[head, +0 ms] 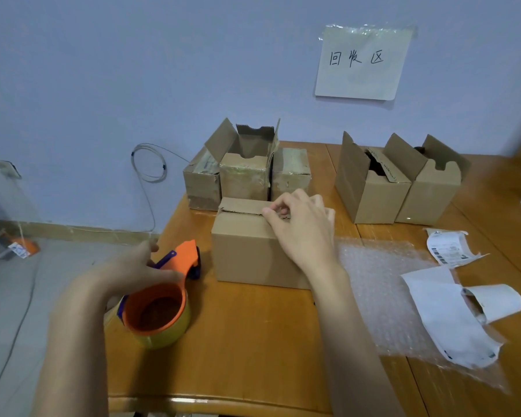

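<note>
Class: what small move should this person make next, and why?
Probably lift the tape dispenser to the top seam of the cardboard box: the left hand grips it beside the box, while the right hand pinches the closed flaps there.

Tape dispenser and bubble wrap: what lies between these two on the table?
The head view shows the closed cardboard box between the tape dispenser and the bubble wrap; the right hand pinches its top edge.
</note>
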Action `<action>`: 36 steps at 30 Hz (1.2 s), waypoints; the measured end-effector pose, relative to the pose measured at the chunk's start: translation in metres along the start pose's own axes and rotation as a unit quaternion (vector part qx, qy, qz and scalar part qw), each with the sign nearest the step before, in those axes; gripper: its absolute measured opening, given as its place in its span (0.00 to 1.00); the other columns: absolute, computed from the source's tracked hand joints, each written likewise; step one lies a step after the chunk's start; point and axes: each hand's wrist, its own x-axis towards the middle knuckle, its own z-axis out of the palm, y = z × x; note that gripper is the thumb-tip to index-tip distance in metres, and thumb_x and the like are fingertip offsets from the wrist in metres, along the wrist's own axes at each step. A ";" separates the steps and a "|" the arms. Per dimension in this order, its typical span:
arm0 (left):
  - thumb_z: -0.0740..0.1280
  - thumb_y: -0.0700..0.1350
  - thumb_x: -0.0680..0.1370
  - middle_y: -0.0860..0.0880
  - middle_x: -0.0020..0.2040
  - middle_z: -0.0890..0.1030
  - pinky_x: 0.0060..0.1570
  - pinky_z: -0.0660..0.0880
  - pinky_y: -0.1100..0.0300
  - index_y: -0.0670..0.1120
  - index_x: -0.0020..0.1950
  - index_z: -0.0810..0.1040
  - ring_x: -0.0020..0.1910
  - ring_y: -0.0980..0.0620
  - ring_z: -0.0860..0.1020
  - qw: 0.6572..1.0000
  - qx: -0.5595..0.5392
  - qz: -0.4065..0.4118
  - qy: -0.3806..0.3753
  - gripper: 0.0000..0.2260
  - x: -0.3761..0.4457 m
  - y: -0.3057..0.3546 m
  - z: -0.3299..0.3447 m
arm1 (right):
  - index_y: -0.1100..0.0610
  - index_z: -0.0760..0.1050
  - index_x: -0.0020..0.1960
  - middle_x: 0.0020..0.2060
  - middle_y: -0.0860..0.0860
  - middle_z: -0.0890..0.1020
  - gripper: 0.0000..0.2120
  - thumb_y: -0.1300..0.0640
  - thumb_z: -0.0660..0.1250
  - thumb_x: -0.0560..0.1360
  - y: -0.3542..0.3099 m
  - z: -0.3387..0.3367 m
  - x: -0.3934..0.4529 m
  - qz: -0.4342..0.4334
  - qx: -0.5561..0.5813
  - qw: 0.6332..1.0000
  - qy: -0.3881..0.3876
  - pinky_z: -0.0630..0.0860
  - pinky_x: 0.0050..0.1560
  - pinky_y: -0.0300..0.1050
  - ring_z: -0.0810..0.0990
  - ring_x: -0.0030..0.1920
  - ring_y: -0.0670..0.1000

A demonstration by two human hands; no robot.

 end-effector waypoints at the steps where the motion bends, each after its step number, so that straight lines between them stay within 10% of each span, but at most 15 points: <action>1: 0.73 0.58 0.70 0.45 0.69 0.72 0.54 0.71 0.54 0.47 0.75 0.60 0.58 0.46 0.72 1.000 0.009 0.002 -0.006 0.40 0.000 -0.002 0.000 | 0.45 0.78 0.49 0.51 0.41 0.75 0.12 0.40 0.60 0.78 -0.001 0.000 -0.001 0.004 0.002 1.000 0.003 0.59 0.56 0.44 0.68 0.55 0.48; 6: 0.79 0.53 0.66 0.45 0.69 0.71 0.60 0.74 0.49 0.48 0.75 0.60 0.63 0.44 0.73 1.000 0.022 -0.005 -0.021 0.44 0.005 -0.011 -0.002 | 0.46 0.79 0.52 0.53 0.44 0.76 0.15 0.39 0.58 0.78 -0.002 -0.003 -0.001 0.017 0.003 1.000 0.012 0.56 0.58 0.44 0.67 0.56 0.48; 13: 0.77 0.40 0.70 0.48 0.49 0.76 0.35 0.75 0.58 0.44 0.64 0.70 0.45 0.49 0.76 0.999 -0.037 -0.018 0.034 0.26 0.016 -0.023 0.006 | 0.47 0.79 0.50 0.51 0.42 0.76 0.12 0.43 0.60 0.78 -0.001 0.000 -0.003 0.017 0.010 1.000 0.019 0.57 0.57 0.44 0.67 0.55 0.47; 20: 0.75 0.39 0.71 0.48 0.45 0.79 0.32 0.75 0.55 0.46 0.57 0.72 0.39 0.47 0.79 0.974 -0.137 0.054 0.173 0.19 0.009 -0.020 0.000 | 0.45 0.76 0.47 0.43 0.41 0.76 0.00 0.50 0.66 0.76 -0.001 0.009 -0.004 0.008 0.030 0.999 0.044 0.62 0.58 0.45 0.68 0.52 0.45; 30: 0.71 0.43 0.68 0.58 0.36 0.77 0.41 0.74 0.53 0.48 0.53 0.72 0.39 0.47 0.78 0.822 -0.260 0.158 0.481 0.16 -0.015 0.055 -0.015 | 0.46 0.64 0.68 0.49 0.40 0.77 0.21 0.60 0.61 0.77 0.001 0.003 -0.008 -0.073 0.162 0.982 0.068 0.68 0.43 0.29 0.77 0.45 0.39; 36: 0.65 0.38 0.66 0.50 0.42 0.80 0.38 0.62 0.57 0.46 0.53 0.71 0.40 0.47 0.71 0.851 -0.199 0.176 0.453 0.16 -0.008 0.114 -0.011 | 0.50 0.60 0.74 0.69 0.49 0.63 0.41 0.57 0.71 0.64 -0.007 0.000 -0.016 -0.153 0.167 0.967 0.115 0.69 0.65 0.46 0.65 0.70 0.48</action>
